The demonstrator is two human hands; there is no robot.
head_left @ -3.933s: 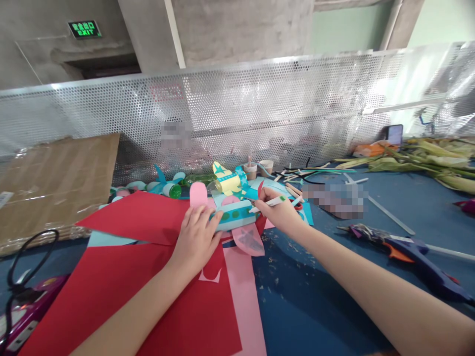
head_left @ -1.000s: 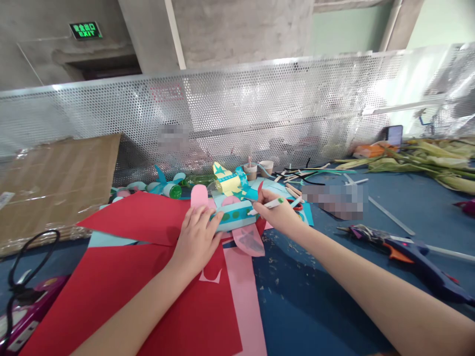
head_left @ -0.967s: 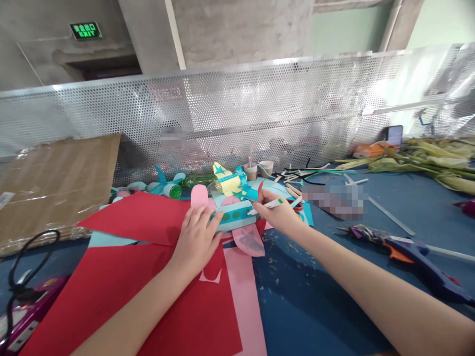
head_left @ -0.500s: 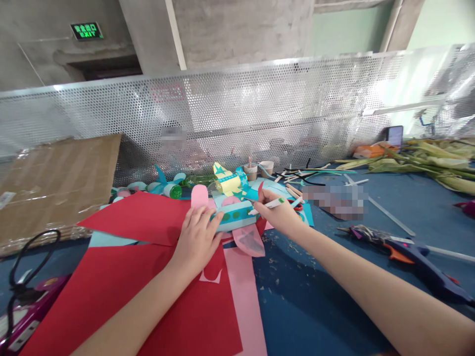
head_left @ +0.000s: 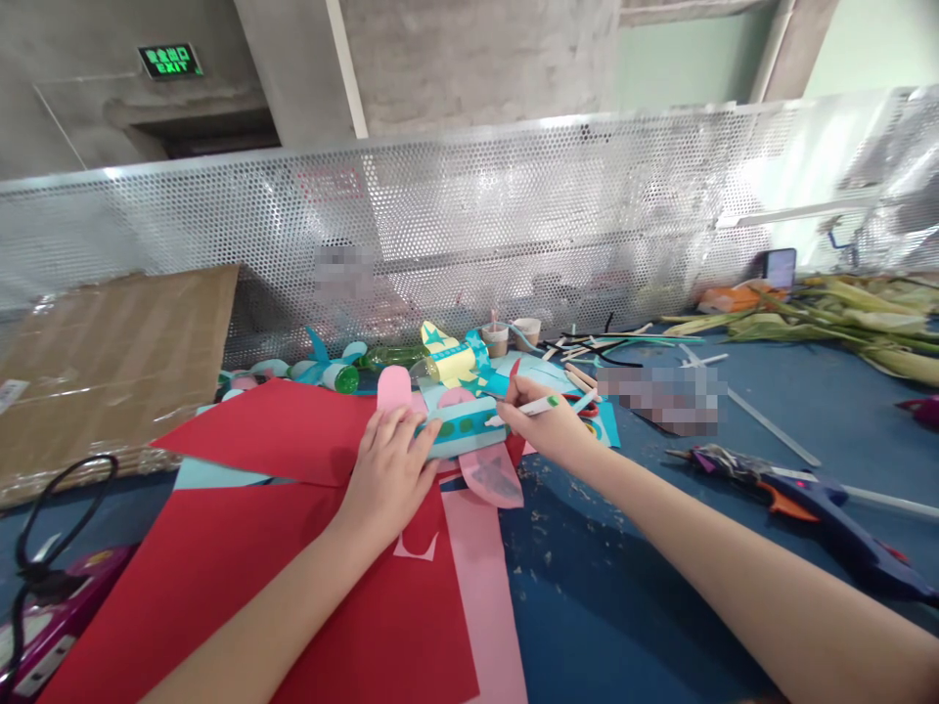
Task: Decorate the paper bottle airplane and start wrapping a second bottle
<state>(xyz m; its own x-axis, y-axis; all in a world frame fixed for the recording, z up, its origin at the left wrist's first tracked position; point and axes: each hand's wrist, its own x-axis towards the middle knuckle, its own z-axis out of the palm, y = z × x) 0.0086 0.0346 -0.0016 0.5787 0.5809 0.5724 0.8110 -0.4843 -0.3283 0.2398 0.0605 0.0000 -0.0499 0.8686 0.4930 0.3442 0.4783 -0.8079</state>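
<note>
A light-blue paper airplane (head_left: 462,422) lies in front of me, with green round windows on a blue band, a pink tail piece (head_left: 394,388) and a pink wing (head_left: 493,475). My left hand (head_left: 388,469) is closed over its left end, thumb and forefinger on either side of the body. My right hand (head_left: 550,420) pinches a white marker (head_left: 539,407) with a green end. The marker's tip points left and meets the band near the right-hand window; I cannot tell whether it touches.
Red paper sheets (head_left: 242,577) and pink paper (head_left: 484,587) lie under my left arm. Behind the airplane is a yellow paper-covered bottle (head_left: 455,362). A glue gun (head_left: 822,504) lies at right, corn husks (head_left: 866,313) far right, cardboard (head_left: 117,362) and a power strip (head_left: 66,626) at left.
The marker and my right fingers have shifted slightly left and down along the blue band. My left hand and the airplane stay in place.
</note>
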